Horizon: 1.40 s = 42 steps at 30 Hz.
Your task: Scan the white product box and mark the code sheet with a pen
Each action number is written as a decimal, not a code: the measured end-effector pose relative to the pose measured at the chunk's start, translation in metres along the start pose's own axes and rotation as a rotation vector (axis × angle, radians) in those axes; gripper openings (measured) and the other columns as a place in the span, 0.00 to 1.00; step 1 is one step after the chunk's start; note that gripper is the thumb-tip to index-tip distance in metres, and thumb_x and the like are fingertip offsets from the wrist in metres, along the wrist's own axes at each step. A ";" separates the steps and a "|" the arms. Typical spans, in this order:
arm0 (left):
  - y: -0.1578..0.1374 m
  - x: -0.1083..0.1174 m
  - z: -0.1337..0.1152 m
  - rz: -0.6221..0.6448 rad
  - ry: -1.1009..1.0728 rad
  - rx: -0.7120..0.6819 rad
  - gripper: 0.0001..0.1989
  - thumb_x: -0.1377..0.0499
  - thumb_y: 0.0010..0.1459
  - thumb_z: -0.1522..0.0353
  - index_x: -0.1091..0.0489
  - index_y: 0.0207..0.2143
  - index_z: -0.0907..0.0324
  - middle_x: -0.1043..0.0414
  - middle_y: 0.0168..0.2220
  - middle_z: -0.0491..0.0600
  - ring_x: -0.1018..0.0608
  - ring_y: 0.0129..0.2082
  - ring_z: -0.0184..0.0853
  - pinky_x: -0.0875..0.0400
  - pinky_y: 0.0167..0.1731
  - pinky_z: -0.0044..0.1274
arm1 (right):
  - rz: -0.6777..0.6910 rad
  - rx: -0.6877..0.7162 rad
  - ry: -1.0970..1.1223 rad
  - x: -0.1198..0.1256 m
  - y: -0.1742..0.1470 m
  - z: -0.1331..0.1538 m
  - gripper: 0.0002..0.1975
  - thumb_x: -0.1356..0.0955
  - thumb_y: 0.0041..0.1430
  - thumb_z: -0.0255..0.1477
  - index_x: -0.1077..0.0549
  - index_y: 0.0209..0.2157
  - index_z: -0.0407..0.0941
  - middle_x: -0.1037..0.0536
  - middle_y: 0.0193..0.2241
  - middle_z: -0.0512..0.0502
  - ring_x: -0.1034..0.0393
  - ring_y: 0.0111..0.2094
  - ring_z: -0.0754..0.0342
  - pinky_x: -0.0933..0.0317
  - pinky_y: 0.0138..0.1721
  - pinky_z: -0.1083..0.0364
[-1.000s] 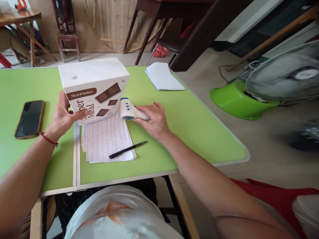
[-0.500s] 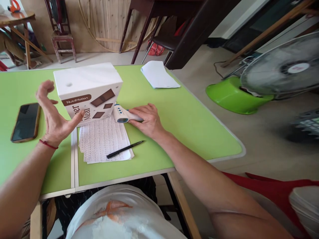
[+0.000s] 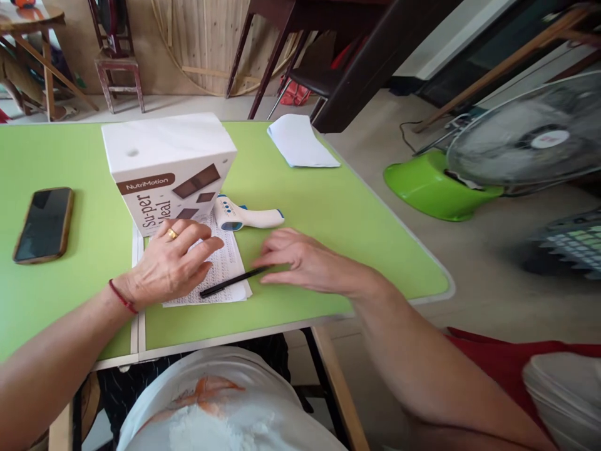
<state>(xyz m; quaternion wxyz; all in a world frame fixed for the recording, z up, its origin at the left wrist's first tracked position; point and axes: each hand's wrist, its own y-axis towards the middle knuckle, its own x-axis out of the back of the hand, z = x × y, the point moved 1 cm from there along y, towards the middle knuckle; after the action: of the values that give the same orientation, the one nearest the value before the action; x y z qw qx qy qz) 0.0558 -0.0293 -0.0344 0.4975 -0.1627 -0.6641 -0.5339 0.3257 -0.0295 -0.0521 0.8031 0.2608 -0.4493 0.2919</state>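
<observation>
My left hand (image 3: 171,263), with a ring and a red wrist cord, is over the written sheets (image 3: 230,254), its fingers loosely bent and apart, holding nothing. My right hand (image 3: 305,263), slightly blurred, is at the far end of a black pen (image 3: 228,285), thumb and fingers apart around its tip. Whether they touch the pen I cannot tell. The pen lies slantwise on the sheets. Just beyond lies a white and blue infrared thermometer (image 3: 248,217), touching no hand. Behind my left hand stands a white NutriMotion box (image 3: 169,150), partly on the sheets.
A phone (image 3: 43,224) lies at the left of the green table (image 3: 366,250). Folded white paper (image 3: 300,141) rests near the far edge. On the floor to the right are a fan (image 3: 539,134), a green stool (image 3: 436,185) and a crate (image 3: 573,241).
My right hand has let go of the thermometer and moved nearer to me, to the pen's end. My left hand has come from beside the box to over the sheets.
</observation>
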 end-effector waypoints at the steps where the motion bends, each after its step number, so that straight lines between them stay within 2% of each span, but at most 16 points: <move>1: -0.001 -0.005 0.002 0.066 -0.013 0.009 0.10 0.47 0.63 0.71 0.34 0.47 0.60 0.28 0.41 0.54 0.27 0.41 0.42 0.32 0.40 0.35 | 0.021 0.003 -0.045 -0.002 -0.004 0.004 0.10 0.30 0.58 0.39 0.19 0.34 0.49 0.25 0.26 0.47 0.33 0.32 0.51 0.42 0.36 0.50; 4: -0.004 -0.013 0.009 0.173 -0.059 0.048 0.10 0.48 0.64 0.69 0.31 0.45 0.62 0.28 0.41 0.55 0.27 0.41 0.42 0.32 0.42 0.35 | 0.000 0.014 -0.143 -0.008 -0.013 0.009 0.09 0.33 0.62 0.32 0.20 0.32 0.47 0.25 0.24 0.47 0.35 0.29 0.53 0.43 0.35 0.51; 7: -0.006 -0.015 0.012 0.191 -0.095 0.085 0.12 0.50 0.65 0.70 0.31 0.46 0.63 0.28 0.40 0.56 0.27 0.41 0.42 0.32 0.43 0.34 | -0.129 -0.041 -0.077 -0.009 -0.020 0.005 0.06 0.33 0.59 0.29 0.23 0.29 0.47 0.26 0.21 0.49 0.35 0.25 0.54 0.44 0.29 0.52; 10: -0.006 -0.014 0.010 0.238 -0.112 0.083 0.13 0.51 0.66 0.69 0.29 0.46 0.63 0.28 0.41 0.57 0.28 0.41 0.43 0.33 0.42 0.35 | -0.392 -0.204 0.135 -0.005 -0.021 0.000 0.03 0.30 0.51 0.29 0.27 0.25 0.48 0.27 0.19 0.52 0.36 0.21 0.56 0.42 0.24 0.54; 13: -0.004 -0.015 0.003 0.351 -0.140 0.041 0.14 0.49 0.66 0.65 0.28 0.48 0.60 0.30 0.43 0.57 0.30 0.39 0.42 0.34 0.41 0.34 | -0.681 -0.376 0.450 -0.009 -0.011 0.003 0.04 0.30 0.46 0.30 0.29 0.24 0.47 0.27 0.20 0.53 0.36 0.20 0.57 0.41 0.22 0.55; 15: -0.003 -0.017 -0.002 0.411 -0.159 0.009 0.16 0.48 0.66 0.63 0.29 0.51 0.58 0.31 0.42 0.56 0.31 0.36 0.41 0.35 0.41 0.34 | -0.773 -0.426 0.652 -0.017 -0.001 0.010 0.04 0.30 0.46 0.30 0.29 0.24 0.47 0.28 0.18 0.54 0.36 0.19 0.58 0.40 0.22 0.55; 17: -0.003 -0.019 -0.007 0.450 -0.162 -0.006 0.17 0.48 0.66 0.62 0.30 0.53 0.57 0.32 0.42 0.56 0.31 0.36 0.41 0.35 0.40 0.34 | -0.738 -0.444 0.793 -0.028 0.009 0.017 0.03 0.31 0.47 0.31 0.28 0.25 0.46 0.28 0.17 0.54 0.35 0.20 0.58 0.39 0.23 0.56; 19: -0.002 -0.020 -0.011 0.478 -0.149 -0.006 0.17 0.47 0.66 0.61 0.31 0.54 0.55 0.33 0.42 0.56 0.32 0.35 0.42 0.35 0.39 0.35 | -0.663 -0.471 0.841 -0.039 0.014 0.022 0.04 0.32 0.47 0.31 0.27 0.26 0.46 0.27 0.18 0.54 0.35 0.20 0.58 0.39 0.24 0.56; 21: -0.001 -0.020 -0.013 0.505 -0.137 -0.006 0.18 0.47 0.65 0.60 0.31 0.55 0.54 0.34 0.42 0.56 0.32 0.36 0.43 0.35 0.39 0.35 | -0.633 -0.506 0.807 -0.047 0.013 0.024 0.04 0.32 0.46 0.31 0.27 0.26 0.45 0.27 0.18 0.54 0.36 0.20 0.59 0.41 0.22 0.56; 25: 0.003 -0.016 -0.016 0.542 -0.123 0.000 0.19 0.45 0.64 0.59 0.31 0.56 0.54 0.34 0.41 0.56 0.32 0.36 0.44 0.35 0.39 0.36 | -0.656 -0.522 0.678 -0.053 0.008 0.026 0.03 0.31 0.44 0.29 0.30 0.24 0.46 0.31 0.17 0.56 0.44 0.17 0.61 0.46 0.19 0.58; 30: 0.005 -0.014 -0.019 0.556 -0.114 0.010 0.20 0.45 0.64 0.60 0.32 0.56 0.54 0.35 0.41 0.56 0.32 0.37 0.45 0.35 0.39 0.36 | -0.612 -0.447 0.490 -0.053 0.007 0.026 0.07 0.32 0.47 0.30 0.34 0.20 0.47 0.34 0.15 0.56 0.45 0.17 0.60 0.47 0.20 0.58; 36: 0.005 -0.013 -0.019 0.575 -0.108 0.013 0.19 0.46 0.64 0.60 0.32 0.56 0.54 0.35 0.41 0.55 0.32 0.37 0.46 0.35 0.39 0.36 | -0.567 -0.389 0.463 -0.054 0.007 0.026 0.09 0.32 0.51 0.33 0.34 0.22 0.47 0.31 0.17 0.55 0.42 0.19 0.60 0.46 0.21 0.58; 42: 0.006 -0.013 -0.019 0.598 -0.096 0.020 0.19 0.46 0.65 0.60 0.33 0.57 0.53 0.36 0.41 0.55 0.32 0.37 0.45 0.36 0.39 0.35 | -0.564 -0.278 0.427 -0.055 0.008 0.026 0.08 0.34 0.53 0.30 0.34 0.23 0.46 0.31 0.17 0.56 0.44 0.17 0.61 0.49 0.18 0.60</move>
<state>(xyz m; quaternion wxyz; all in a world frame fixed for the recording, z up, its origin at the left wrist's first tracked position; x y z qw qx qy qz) 0.0751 -0.0400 -0.0430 0.6022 -0.3712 -0.6148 -0.3487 0.2818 -0.0541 -0.0867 0.9552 0.1961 -0.2174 0.0433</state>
